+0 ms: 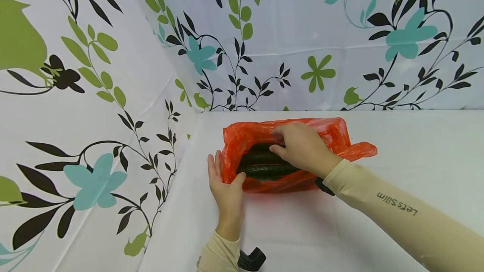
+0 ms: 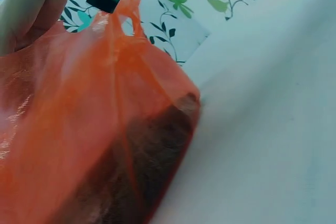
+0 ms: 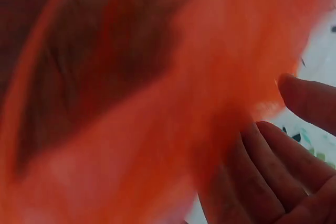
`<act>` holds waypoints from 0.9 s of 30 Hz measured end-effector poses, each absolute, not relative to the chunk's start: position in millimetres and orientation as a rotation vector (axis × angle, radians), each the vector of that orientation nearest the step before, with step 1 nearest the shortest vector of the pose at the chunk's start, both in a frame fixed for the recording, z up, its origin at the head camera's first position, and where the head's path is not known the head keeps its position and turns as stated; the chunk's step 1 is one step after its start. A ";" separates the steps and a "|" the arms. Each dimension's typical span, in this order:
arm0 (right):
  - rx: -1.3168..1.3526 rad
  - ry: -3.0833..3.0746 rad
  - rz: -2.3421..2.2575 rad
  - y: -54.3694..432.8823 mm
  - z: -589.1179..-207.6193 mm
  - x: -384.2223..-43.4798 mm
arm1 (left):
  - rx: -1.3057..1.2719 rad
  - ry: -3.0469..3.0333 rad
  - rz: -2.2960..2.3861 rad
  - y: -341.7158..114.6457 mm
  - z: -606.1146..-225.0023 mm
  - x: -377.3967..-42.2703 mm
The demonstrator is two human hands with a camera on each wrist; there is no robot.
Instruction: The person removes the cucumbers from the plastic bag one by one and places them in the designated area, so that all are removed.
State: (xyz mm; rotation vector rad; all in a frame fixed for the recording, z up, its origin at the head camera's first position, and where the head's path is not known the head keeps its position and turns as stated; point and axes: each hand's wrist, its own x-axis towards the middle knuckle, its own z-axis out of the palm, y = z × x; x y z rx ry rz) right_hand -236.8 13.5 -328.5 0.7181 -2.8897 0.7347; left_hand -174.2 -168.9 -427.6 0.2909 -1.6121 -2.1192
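Observation:
A red plastic bag (image 1: 257, 130) lies on the white surface with its mouth spread open. Inside sit dark green cucumbers (image 1: 264, 170), side by side and partly covered by the film. My left hand (image 1: 227, 192) grips the bag's left edge, thumb at the near rim of the opening and fingers along the outside. Across the top reaches my right hand (image 1: 300, 146), fingers bent over the far rim and thumb above the cucumbers. In the left wrist view the bag (image 2: 79, 93) shows the dark cucumbers through its film. The bag (image 3: 199, 103) fills most of the right wrist view, blurred.
A white tabletop (image 1: 416, 158) extends around the bag. Floral cloth hangs behind it as a back curtain (image 1: 287, 41) and at the left as a side curtain (image 1: 143, 171). One bag handle (image 1: 361, 150) trails to the right. A black wrist camera (image 1: 251, 259) sits at my left wrist.

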 end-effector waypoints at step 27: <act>0.892 -3.127 0.457 -18.9 -389.1 -235.3 | 0.080 -1.550 -2.123 -157.6 -444.8 -161.9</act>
